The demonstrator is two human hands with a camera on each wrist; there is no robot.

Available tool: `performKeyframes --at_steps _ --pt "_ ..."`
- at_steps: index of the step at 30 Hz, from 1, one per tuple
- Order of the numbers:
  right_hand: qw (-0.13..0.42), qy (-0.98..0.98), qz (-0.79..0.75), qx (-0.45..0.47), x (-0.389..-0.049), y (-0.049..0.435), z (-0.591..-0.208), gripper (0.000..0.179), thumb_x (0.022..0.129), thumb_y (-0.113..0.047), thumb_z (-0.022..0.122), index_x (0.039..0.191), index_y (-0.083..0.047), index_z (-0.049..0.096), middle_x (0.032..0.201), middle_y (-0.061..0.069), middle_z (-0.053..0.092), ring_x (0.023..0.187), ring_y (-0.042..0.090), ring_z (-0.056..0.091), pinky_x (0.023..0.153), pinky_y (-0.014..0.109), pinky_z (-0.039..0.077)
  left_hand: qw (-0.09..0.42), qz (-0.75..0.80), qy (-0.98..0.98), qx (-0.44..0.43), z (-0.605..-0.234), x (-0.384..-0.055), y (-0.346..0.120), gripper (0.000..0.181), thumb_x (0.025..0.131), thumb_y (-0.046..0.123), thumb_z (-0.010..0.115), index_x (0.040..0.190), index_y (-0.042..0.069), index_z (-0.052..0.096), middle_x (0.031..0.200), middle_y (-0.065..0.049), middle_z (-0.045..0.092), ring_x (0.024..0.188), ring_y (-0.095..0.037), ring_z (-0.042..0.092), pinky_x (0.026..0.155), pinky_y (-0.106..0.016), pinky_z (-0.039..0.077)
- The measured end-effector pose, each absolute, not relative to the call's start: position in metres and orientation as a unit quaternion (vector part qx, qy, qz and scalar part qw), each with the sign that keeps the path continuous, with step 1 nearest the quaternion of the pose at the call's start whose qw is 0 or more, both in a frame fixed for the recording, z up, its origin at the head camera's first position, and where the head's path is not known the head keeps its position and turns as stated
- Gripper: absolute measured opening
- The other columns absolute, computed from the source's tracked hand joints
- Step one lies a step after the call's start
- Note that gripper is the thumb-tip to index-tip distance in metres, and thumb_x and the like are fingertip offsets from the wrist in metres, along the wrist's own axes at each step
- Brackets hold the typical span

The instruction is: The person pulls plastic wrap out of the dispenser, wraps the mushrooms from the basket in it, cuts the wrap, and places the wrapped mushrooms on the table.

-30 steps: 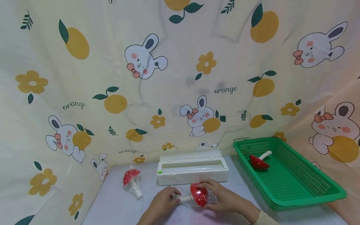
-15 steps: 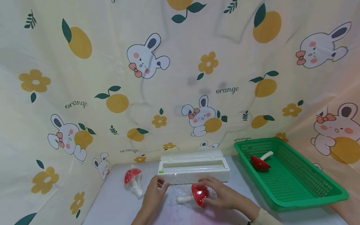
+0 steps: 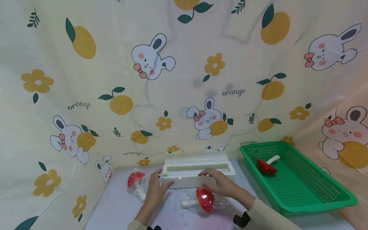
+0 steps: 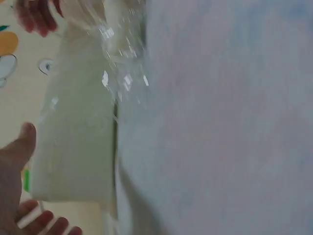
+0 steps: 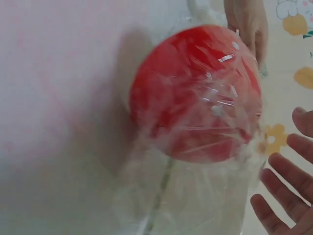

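A toy mushroom (image 3: 205, 200) with a red cap and white stem lies on its side, loosely covered by clear plastic film. In the right wrist view its cap (image 5: 195, 98) fills the middle. Just behind it stands a white cling film dispenser (image 3: 187, 182) with its lid raised. My left hand (image 3: 155, 191) is at the dispenser's left end, thumb and fingers spread and holding nothing. Over the dispenser's front, right of its middle, my right hand (image 3: 220, 184) hovers with relaxed fingers apart from the mushroom. The left wrist view shows film (image 4: 120, 63) hanging near the dispenser.
Another film-wrapped red mushroom (image 3: 136, 185) lies on the table (image 3: 115, 204) to the left. At the right, a green plastic basket (image 3: 276, 201) contains a mushroom (image 3: 266, 166) without visible film. A patterned cloth (image 3: 184, 80) rises behind the table.
My left hand has let go of the mushroom's stem end and moved left and back to the dispenser. My right hand has released the cap and risen toward the dispenser; the mushroom stays in place.
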State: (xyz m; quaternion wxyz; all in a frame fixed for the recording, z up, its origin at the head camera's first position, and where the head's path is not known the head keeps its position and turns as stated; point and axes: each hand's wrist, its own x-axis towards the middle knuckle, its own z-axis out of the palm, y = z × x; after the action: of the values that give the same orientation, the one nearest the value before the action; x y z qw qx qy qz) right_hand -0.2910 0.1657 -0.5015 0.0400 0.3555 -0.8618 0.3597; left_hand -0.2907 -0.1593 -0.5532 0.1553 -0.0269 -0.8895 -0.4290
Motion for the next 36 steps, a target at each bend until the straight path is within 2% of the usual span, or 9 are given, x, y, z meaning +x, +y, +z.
performKeyframes --at_steps 5,10,15,21,28,36 --pt "0.040 -0.865 0.364 0.344 -0.305 0.157 -0.493 0.037 0.105 -0.029 0.072 0.136 -0.010 0.067 0.133 0.006 0.072 0.123 0.029 0.067 0.102 0.048 0.057 0.136 -0.415 -0.898 -0.051 -0.558 -0.307 -0.161 0.091 0.088 0.042 0.089 0.159 0.007 0.043 0.159 -0.019 0.046 0.148 -0.041 0.045 0.121 -0.062 0.036" --pt "0.028 -0.876 0.375 0.302 -0.322 0.147 -0.490 0.033 0.104 -0.029 0.073 0.132 -0.012 0.069 0.125 0.001 0.074 0.117 0.021 0.069 0.099 0.042 0.058 0.112 -0.401 -0.908 -0.054 -0.561 -0.315 -0.162 0.098 0.088 0.047 0.088 0.162 0.004 0.041 0.166 -0.020 0.040 0.152 -0.044 0.040 0.122 -0.063 0.034" --pt "0.000 -0.877 0.402 0.263 -0.337 0.134 -0.486 0.028 0.105 -0.029 0.073 0.129 -0.015 0.071 0.115 -0.006 0.074 0.109 0.016 0.069 0.098 0.041 0.059 0.103 -0.404 -0.907 -0.050 -0.563 -0.320 -0.162 0.099 0.088 0.049 0.087 0.165 0.007 0.039 0.170 -0.018 0.037 0.156 -0.043 0.036 0.123 -0.062 0.033" --pt "-0.024 -0.867 0.415 0.276 -0.350 0.117 -0.481 0.028 0.106 -0.027 0.071 0.129 -0.010 0.070 0.111 -0.004 0.074 0.105 0.016 0.069 0.097 0.040 0.059 0.103 -0.421 -0.900 -0.047 -0.564 -0.323 -0.162 0.097 0.088 0.043 0.088 0.165 0.010 0.040 0.169 -0.017 0.040 0.155 -0.042 0.038 0.123 -0.061 0.033" --pt "-0.002 -0.855 0.407 0.320 -0.359 0.095 -0.477 0.027 0.106 -0.021 0.071 0.123 -0.001 0.071 0.107 0.003 0.075 0.100 0.019 0.070 0.092 0.038 0.059 0.090 -0.440 -0.893 -0.038 -0.562 -0.323 -0.163 0.096 0.088 0.038 0.090 0.167 0.015 0.040 0.168 -0.016 0.042 0.153 -0.042 0.042 0.119 -0.059 0.040" --pt "0.004 -0.853 0.393 0.343 -0.365 0.067 -0.476 0.024 0.102 -0.016 0.076 0.119 0.000 0.075 0.104 0.003 0.076 0.094 0.016 0.071 0.086 0.031 0.060 0.090 -0.448 -0.888 -0.039 -0.563 -0.322 -0.168 0.094 0.088 0.036 0.088 0.167 0.016 0.040 0.169 -0.015 0.043 0.152 -0.041 0.044 0.117 -0.056 0.044"
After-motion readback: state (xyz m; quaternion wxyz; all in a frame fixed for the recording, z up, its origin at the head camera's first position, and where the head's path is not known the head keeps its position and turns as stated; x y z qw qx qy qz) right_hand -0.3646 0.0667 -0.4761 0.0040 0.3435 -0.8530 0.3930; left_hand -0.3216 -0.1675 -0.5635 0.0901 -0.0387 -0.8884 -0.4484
